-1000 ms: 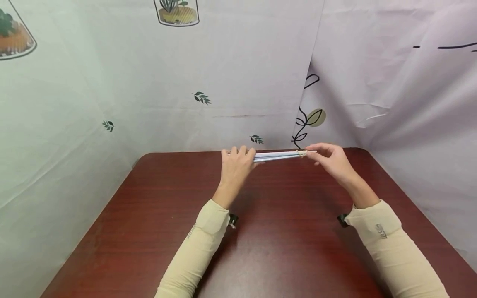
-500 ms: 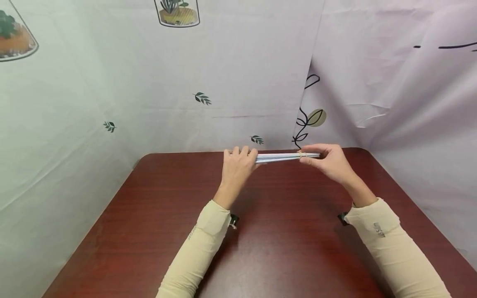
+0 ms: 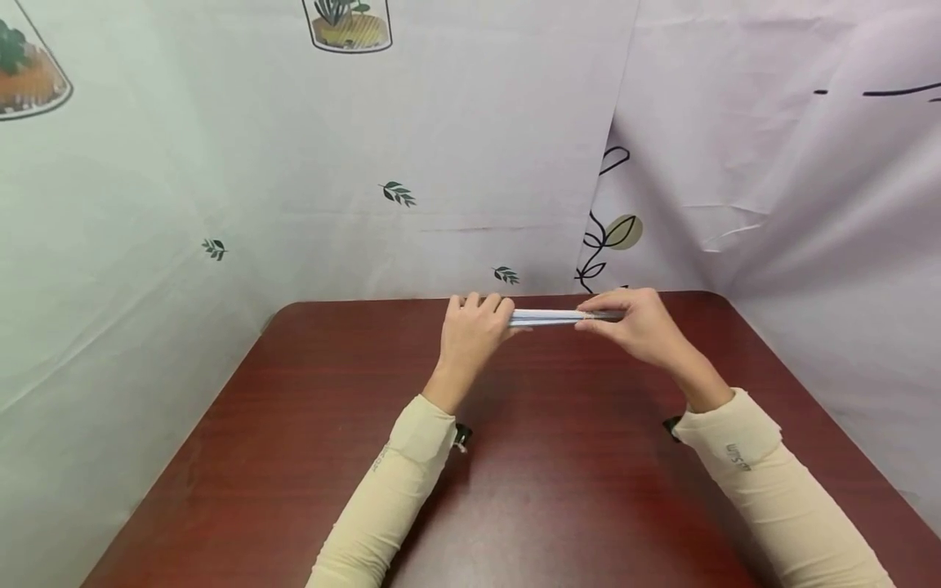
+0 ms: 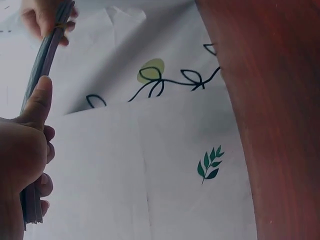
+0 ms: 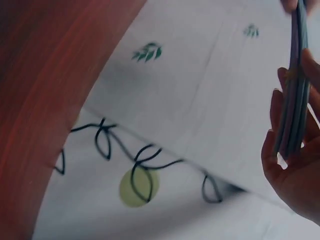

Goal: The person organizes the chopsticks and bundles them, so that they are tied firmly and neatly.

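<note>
A bundle of long thin sticks (image 3: 546, 318), pale blue and purple, is held level above the far part of the table. My left hand (image 3: 474, 331) grips one end, its thumb lying along the sticks in the left wrist view. Near the other end, a thin yellowish rubber band (image 5: 295, 75) goes round the bundle. My right hand (image 3: 638, 327) pinches the bundle at this band between thumb and fingertips. The sticks' free ends reach back toward its palm (image 5: 302, 185). Part of the band is hidden by the fingers.
Below the hands is a dark red-brown table (image 3: 559, 457) with rounded far corners. White cloth (image 3: 470, 147) printed with leaves and jars hangs behind it and along both sides. Dark camera mounts (image 3: 461, 435) sit at the sleeve cuffs.
My right hand has shifted left along the bundle, its fingertips going from the end to the band. My left hand and the bundle have lowered slightly, the left hand also moving a little right.
</note>
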